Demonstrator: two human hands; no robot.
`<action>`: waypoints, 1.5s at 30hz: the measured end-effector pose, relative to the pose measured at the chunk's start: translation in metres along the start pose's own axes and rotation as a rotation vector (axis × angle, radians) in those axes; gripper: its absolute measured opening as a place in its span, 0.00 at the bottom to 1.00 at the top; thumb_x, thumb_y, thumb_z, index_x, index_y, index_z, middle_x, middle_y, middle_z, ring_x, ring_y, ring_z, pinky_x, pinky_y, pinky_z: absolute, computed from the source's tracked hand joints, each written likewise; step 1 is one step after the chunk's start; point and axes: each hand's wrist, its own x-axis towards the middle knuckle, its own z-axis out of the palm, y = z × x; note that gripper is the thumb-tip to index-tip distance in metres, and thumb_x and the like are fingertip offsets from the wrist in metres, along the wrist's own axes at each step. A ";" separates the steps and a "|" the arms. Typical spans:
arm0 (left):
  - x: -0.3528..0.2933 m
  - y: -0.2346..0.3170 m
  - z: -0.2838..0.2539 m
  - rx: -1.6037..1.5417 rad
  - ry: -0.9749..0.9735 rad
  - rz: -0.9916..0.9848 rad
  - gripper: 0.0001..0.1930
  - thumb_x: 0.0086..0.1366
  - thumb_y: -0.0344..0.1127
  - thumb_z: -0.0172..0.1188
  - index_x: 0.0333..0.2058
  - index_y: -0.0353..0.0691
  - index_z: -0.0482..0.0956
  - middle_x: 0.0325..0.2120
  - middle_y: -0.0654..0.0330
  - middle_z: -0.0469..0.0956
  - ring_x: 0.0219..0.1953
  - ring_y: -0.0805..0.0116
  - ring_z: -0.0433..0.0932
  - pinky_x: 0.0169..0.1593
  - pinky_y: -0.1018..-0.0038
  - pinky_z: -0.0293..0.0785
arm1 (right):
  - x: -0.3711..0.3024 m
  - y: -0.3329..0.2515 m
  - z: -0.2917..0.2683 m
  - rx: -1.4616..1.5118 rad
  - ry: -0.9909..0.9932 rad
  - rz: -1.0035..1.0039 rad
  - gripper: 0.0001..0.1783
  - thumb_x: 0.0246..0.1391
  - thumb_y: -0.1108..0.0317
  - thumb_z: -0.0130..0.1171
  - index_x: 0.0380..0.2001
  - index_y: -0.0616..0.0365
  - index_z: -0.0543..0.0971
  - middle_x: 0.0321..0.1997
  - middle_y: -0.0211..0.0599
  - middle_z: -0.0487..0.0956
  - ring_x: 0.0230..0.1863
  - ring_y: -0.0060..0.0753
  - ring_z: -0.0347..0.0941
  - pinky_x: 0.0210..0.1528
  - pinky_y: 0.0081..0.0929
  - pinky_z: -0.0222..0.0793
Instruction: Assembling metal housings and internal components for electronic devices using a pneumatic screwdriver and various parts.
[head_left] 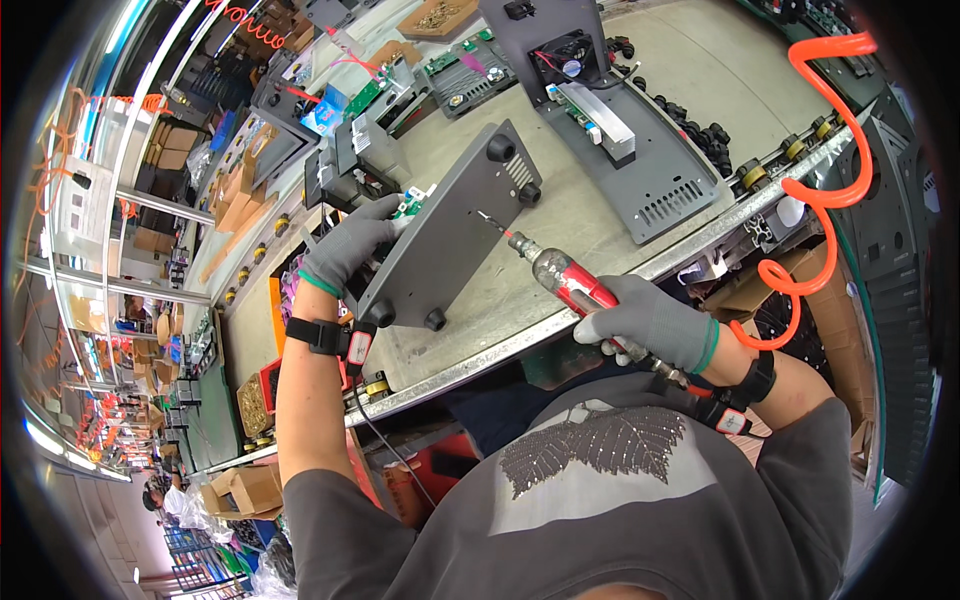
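My left hand (350,245), in a grey glove, grips the far left side of a dark grey metal housing (450,235). The housing is tilted up, its flat face with black rubber feet (501,148) and vent slots turned to the right. Part of a green circuit board (408,205) shows beside my left fingers. My gloved right hand (655,325) is wrapped round a red and silver air screwdriver (570,278). Its bit points at the face of the housing; whether it touches I cannot tell.
Another grey housing (650,180) with a fan and silver bar lies open on the bench to the right. An orange coiled air hose (835,195) hangs at the right. Black rubber feet (705,140) lie in a heap behind; circuit boards (440,65) sit farther back.
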 end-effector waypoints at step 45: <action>-0.001 0.008 -0.001 -0.080 -0.052 -0.009 0.32 0.68 0.43 0.62 0.66 0.35 0.68 0.55 0.59 0.78 0.54 0.72 0.76 0.59 0.75 0.70 | 0.002 0.003 -0.001 -0.025 -0.045 0.026 0.21 0.47 0.62 0.69 0.39 0.65 0.74 0.21 0.29 0.72 0.18 0.19 0.69 0.20 0.21 0.69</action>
